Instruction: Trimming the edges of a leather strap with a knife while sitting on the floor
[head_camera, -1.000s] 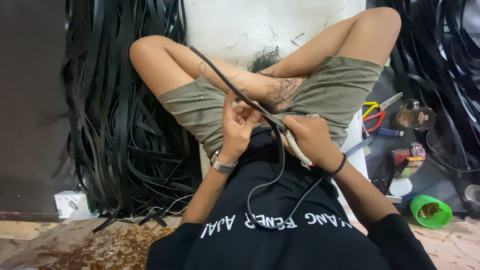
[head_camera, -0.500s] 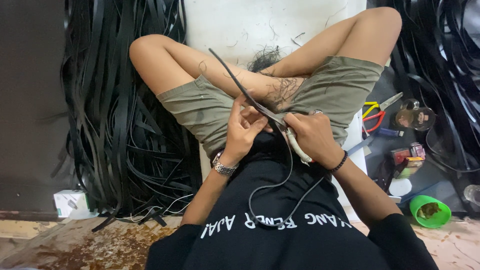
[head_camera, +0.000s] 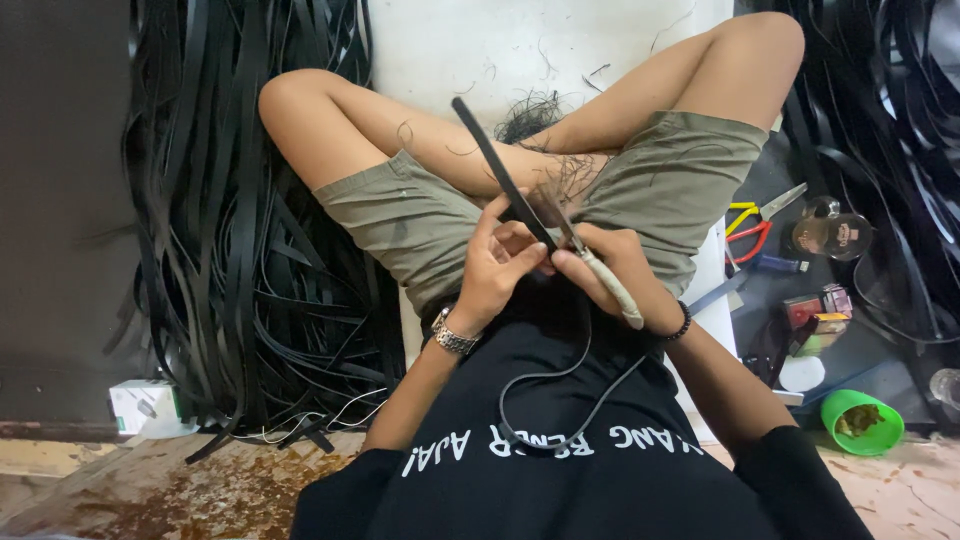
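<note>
With the left hand (head_camera: 497, 262) pinching the black strip (head_camera: 492, 165) above the lap and the right hand (head_camera: 625, 268) gripping the knife (head_camera: 598, 272), trimming appears underway; the next stroke likely needs steady tension.

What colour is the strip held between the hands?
Black strip, seen best in the head view.

I saw my left hand (head_camera: 497, 265) pinching a black strip (head_camera: 490, 160) that slanted up over my lap, while my right hand (head_camera: 622, 272) gripped a pale-handled knife (head_camera: 600, 272) against it. Heaps of black strips (head_camera: 230, 230) lay alongside; pliers (head_camera: 748, 228) and a green cup (head_camera: 860, 422) sat opposite.
</note>
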